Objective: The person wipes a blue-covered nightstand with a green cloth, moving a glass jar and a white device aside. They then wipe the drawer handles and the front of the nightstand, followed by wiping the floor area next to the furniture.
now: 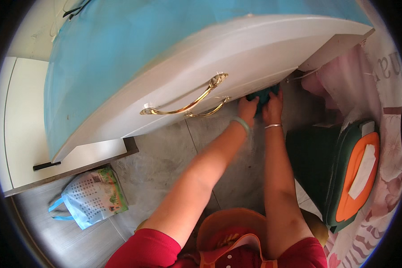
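Both arms reach down towards the grey tiled floor at the lower edge of a white drawer cabinet. My left hand, below a pale green bangle, grips one side of a dark teal cloth. On the cloth's other side my right hand, with a silver bangle at its wrist, has hold of it as well. Part of the cloth is hidden beneath the cabinet's edge. Two curved gold-coloured handles, an upper one and a lower one, are on the cabinet front, left of my hands.
A dark green bin with an orange lid panel stands close on the right, beside pink patterned fabric. The cabinet's blue top overhangs in front. At left are a printed bag and a white cabinet with a black handle.
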A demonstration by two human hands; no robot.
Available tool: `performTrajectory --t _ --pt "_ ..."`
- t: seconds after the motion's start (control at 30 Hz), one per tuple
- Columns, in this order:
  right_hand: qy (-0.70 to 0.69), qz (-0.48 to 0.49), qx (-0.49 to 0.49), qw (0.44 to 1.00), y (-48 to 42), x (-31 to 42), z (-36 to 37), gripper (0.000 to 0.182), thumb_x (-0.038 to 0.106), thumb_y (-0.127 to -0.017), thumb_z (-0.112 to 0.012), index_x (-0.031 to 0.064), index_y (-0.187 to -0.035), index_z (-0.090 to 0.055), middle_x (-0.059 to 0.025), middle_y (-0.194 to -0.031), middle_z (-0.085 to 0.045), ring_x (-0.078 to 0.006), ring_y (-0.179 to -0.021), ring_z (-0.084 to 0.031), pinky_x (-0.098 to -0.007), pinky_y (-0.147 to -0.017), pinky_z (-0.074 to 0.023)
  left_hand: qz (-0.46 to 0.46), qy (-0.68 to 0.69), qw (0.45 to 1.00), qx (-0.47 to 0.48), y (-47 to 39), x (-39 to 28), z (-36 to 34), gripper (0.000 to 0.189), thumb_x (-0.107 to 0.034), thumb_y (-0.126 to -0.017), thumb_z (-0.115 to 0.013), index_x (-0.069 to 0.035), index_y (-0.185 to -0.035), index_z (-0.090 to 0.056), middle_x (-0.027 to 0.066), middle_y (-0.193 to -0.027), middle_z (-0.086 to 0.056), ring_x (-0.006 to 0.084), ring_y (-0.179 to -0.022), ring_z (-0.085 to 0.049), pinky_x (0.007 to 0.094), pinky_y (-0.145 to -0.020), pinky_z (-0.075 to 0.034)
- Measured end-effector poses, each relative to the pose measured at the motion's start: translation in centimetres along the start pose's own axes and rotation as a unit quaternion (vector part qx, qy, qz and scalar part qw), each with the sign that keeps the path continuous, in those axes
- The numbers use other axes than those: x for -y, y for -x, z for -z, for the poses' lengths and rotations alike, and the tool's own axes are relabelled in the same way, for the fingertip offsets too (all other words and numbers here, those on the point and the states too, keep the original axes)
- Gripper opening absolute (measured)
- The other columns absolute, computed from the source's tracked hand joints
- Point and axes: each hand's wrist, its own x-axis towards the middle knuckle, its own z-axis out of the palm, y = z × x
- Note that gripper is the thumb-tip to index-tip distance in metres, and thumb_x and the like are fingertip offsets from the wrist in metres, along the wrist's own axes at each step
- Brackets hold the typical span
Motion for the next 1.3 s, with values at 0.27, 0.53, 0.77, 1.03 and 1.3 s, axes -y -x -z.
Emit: performTrajectory --t 0.27,0.53,0.77,1.03,1.3 --pt "0.122 -0.002 0.023 0.992 5.9 -9.1 -3.7 0.049 -0.001 -0.084 -0.053 -0.002 -0.128 -0.033 -0.013 -0.121 -0.049 -0.0219 -0.108 -0.048 -0.0322 -0.093 -0.0413 -0.04 -0.063 0.992 -0.105 4.4 1.4 12.0 0.039 -0.008 -0.09 -0.05 0.001 -0.127 -0.045 0.0129 -0.121 -0.054 0.0215 -0.104 -0.053 0.0321 -0.09 -0.041" --pt "0.156 -0.136 0.084 0.975 18.6 -22.7 -11.2 0.053 -0.005 -0.076 -0.054 -0.0037 -0.125 -0.035 -0.0157 -0.113 -0.051 -0.0287 -0.107 -0.049 -0.0347 -0.098 -0.0348 0.003 -0.039 0.969 -0.245 12.4 -2.0 31.2 0.036 -0.008 -0.09 -0.046 0.005 -0.124 -0.044 0.0137 -0.117 -0.054 0.0207 -0.103 -0.051 0.0331 -0.093 -0.039" --pt "0.037 -0.301 0.135 0.943 21.6 -22.8 -13.3 0.047 -0.003 -0.081 -0.056 -0.0003 -0.124 -0.039 -0.0143 -0.114 -0.054 -0.0246 -0.101 -0.053 -0.0341 -0.087 -0.0449 -0.029 0.038 0.96 -0.275 16.7 -4.0 33.9 0.036 -0.018 -0.092 -0.048 0.003 -0.12 -0.043 0.0117 -0.11 -0.054 0.0199 -0.099 -0.053 0.032 -0.087 -0.043" --pt "0.088 -0.09 0.037 0.991 11.8 -11.3 -7.6 0.038 -0.003 -0.081 -0.055 -0.0019 -0.119 -0.05 -0.0115 -0.105 -0.06 -0.0205 -0.09 -0.057 -0.0309 -0.079 -0.0477 -0.079 -0.064 0.988 -0.114 10.8 -2.0 17.9 0.039 -0.016 -0.09 -0.05 0.002 -0.124 -0.042 0.011 -0.116 -0.052 0.0183 -0.102 -0.048 0.0305 -0.093 -0.037" --pt "0.177 0.065 -0.068 0.98 -3.3 -2.2 3.1 0.044 0.003 -0.082 -0.054 -0.0032 -0.125 -0.046 -0.0157 -0.121 -0.053 -0.0252 -0.105 -0.052 -0.0344 -0.093 -0.0402 -0.04 0.066 0.997 0.008 3.5 -2.6 -1.6 0.052 -0.004 -0.083 -0.053 0.001 -0.132 -0.035 0.0149 -0.129 -0.047 0.0254 -0.117 -0.045 0.0332 -0.1 -0.032"
